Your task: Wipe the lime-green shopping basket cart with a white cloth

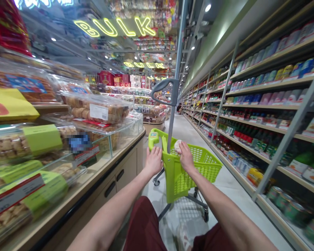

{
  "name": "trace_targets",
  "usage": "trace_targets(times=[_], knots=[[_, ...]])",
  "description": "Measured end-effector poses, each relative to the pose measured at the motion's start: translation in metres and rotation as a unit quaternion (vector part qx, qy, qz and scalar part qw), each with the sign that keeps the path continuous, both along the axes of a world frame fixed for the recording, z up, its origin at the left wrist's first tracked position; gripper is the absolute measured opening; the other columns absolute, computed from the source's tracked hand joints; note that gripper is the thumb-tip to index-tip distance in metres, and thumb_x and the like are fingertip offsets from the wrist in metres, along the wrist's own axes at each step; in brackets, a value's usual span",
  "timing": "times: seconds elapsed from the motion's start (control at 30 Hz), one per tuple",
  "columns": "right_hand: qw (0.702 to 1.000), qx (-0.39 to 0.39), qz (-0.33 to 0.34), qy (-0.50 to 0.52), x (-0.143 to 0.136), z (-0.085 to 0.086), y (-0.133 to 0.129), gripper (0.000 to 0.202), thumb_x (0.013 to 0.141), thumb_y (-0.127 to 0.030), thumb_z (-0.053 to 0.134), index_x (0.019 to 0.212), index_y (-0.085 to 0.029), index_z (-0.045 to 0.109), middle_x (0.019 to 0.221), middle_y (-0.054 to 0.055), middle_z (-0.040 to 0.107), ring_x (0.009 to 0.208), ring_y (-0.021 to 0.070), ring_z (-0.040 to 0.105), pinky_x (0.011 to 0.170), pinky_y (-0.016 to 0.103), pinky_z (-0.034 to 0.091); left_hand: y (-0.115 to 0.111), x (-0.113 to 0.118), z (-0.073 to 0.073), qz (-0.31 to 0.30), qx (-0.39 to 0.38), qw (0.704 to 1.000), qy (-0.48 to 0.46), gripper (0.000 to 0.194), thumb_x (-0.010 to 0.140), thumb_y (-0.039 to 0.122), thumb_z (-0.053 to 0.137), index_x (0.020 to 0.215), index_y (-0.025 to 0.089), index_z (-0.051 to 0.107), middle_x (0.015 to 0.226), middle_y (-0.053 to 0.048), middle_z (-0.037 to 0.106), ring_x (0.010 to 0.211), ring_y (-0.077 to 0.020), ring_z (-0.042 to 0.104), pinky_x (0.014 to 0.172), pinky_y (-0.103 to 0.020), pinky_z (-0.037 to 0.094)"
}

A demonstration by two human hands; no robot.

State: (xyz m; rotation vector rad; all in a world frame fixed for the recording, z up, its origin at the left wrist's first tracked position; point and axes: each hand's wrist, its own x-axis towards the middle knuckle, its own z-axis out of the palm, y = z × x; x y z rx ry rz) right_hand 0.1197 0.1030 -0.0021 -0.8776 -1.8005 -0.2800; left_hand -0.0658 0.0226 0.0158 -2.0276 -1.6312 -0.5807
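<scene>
A lime-green shopping cart [170, 181] with a perforated basket [208, 158] stands in front of my knees. My left hand [154, 161] is closed over its near left edge, just below the green handle end [153, 136]. In my right hand [186, 157], a crumpled white wipe or tissue [177, 146] is pinched against the basket's near rim. Between the two hands rises a grey pole [178, 52], with a dark grey loop grip [165, 91] partway up. My fingertips are partly hidden by the cart edge and the wipe.
On the left runs a counter [131, 153] stacked with clear plastic boxes of biscuits [96, 108] and price signs. Tall shelves [251, 104] of cans and bottles line the right. The aisle floor [191, 123] stretches ahead, with a person [179, 107] crouching far off.
</scene>
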Motion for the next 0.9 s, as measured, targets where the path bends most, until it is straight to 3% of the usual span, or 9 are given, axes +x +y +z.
trace_targets(times=[0.1,0.17,0.23,0.27,0.33,0.5,0.6,0.7,0.9], knots=[[0.993,0.114,0.022,-0.002,-0.022,0.083,-0.01,0.045,0.084,-0.01,0.035,0.127,-0.022,0.044,0.135,0.003,0.039,0.13,0.0178,0.022,0.107,0.044,0.026,0.0,0.002,0.008,-0.041,0.002,0.999,0.008,0.047,0.072,0.028,0.05,0.118,0.019,0.046,0.118,-0.008,0.053,0.116,-0.025,0.04,0.107,-0.051,0.009],[0.987,0.153,0.025,-0.029,-0.031,0.128,-0.011,0.042,0.086,-0.013,0.037,0.126,-0.024,0.044,0.136,0.001,0.038,0.131,0.0167,0.019,0.108,0.045,0.023,0.003,0.001,0.011,-0.049,-0.002,0.999,-0.004,0.046,0.073,0.028,0.05,0.118,0.019,0.046,0.117,-0.008,0.054,0.115,-0.0245,0.041,0.106,-0.053,0.009],[0.986,0.155,0.015,-0.066,-0.032,0.149,-0.009,0.038,0.087,-0.015,0.039,0.123,-0.024,0.047,0.135,0.001,0.04,0.132,0.0161,0.017,0.108,0.044,0.021,0.006,-0.001,0.012,-0.036,-0.008,0.999,-0.029,0.05,0.074,0.032,0.049,0.122,0.018,0.043,0.123,-0.009,0.05,0.119,-0.0254,0.038,0.106,-0.055,0.009],[0.985,0.148,0.012,-0.09,-0.03,0.15,-0.008,0.037,0.087,-0.014,0.039,0.121,-0.023,0.049,0.134,0.002,0.041,0.132,0.0158,0.017,0.108,0.044,0.021,0.007,-0.002,0.012,-0.03,-0.011,0.999,-0.039,0.053,0.075,0.034,0.049,0.124,0.017,0.04,0.126,-0.01,0.048,0.121,-0.026,0.036,0.105,-0.056,0.009],[0.982,0.124,0.014,-0.141,-0.024,0.132,-0.007,0.036,0.087,-0.012,0.039,0.119,-0.022,0.051,0.133,0.003,0.043,0.131,0.0157,0.018,0.107,0.043,0.023,0.008,-0.005,0.009,-0.033,-0.02,0.998,-0.045,0.058,0.075,0.037,0.049,0.127,0.016,0.036,0.131,-0.01,0.043,0.124,-0.0263,0.032,0.105,-0.056,0.01],[0.976,0.061,0.026,-0.207,-0.009,0.044,-0.013,0.036,0.085,-0.009,0.041,0.116,-0.022,0.053,0.13,0.007,0.046,0.129,0.0191,0.025,0.103,0.045,0.03,0.011,-0.006,0.005,-0.072,-0.03,0.996,-0.045,0.058,0.077,0.034,0.05,0.129,0.017,0.033,0.134,-0.01,0.04,0.127,-0.0241,0.03,0.105,-0.054,0.011],[0.982,0.03,0.044,-0.182,-0.006,0.01,-0.017,0.035,0.084,-0.011,0.044,0.116,-0.022,0.054,0.127,0.008,0.048,0.128,0.0194,0.028,0.1,0.046,0.033,0.014,-0.002,0.006,-0.079,-0.021,0.996,-0.046,0.05,0.077,0.031,0.051,0.124,0.021,0.039,0.129,-0.008,0.047,0.124,-0.0234,0.035,0.105,-0.055,0.01],[0.989,0.003,0.068,-0.132,-0.007,0.0,-0.019,0.036,0.082,-0.01,0.043,0.115,-0.02,0.055,0.122,0.009,0.053,0.124,0.0188,0.035,0.099,0.043,0.035,0.017,0.011,0.005,-0.071,-0.011,0.996,-0.052,0.044,0.077,0.029,0.052,0.12,0.022,0.043,0.124,-0.008,0.051,0.121,-0.0235,0.038,0.104,-0.055,0.011],[0.992,-0.081,0.082,-0.05,0.005,0.008,-0.021,0.043,0.073,-0.005,0.039,0.108,-0.018,0.06,0.113,0.008,0.059,0.108,0.0182,0.051,0.097,0.038,0.04,0.017,0.03,0.005,-0.077,-0.009,0.996,-0.045,0.048,0.078,0.031,0.048,0.124,0.019,0.04,0.127,-0.01,0.048,0.123,-0.0232,0.036,0.105,-0.053,0.01]])
